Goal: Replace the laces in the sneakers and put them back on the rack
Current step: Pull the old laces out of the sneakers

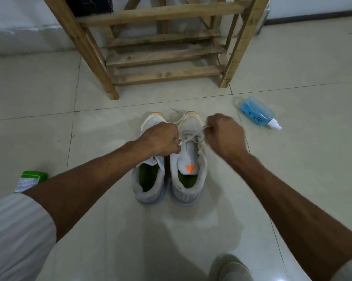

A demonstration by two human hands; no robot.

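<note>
Two white sneakers with green insoles stand side by side on the tiled floor, toes pointing at the rack. The left sneaker (148,179) is partly under my left hand (161,139). The right sneaker (188,165) has an orange triangle on its tongue and a white lace (191,136) threaded across its eyelets. My left hand pinches one end of that lace at the shoe's left side. My right hand (224,134) pinches the other end at the right side. A loose loop of lace lies over the toe. The wooden rack (163,55) stands just beyond the shoes.
A blue spray bottle (258,112) lies on its side on the floor to the right of the shoes. A green-capped container (30,180) stands at the left by my forearm. A dark box (90,5) sits on the rack's upper level. My knee shows at the bottom.
</note>
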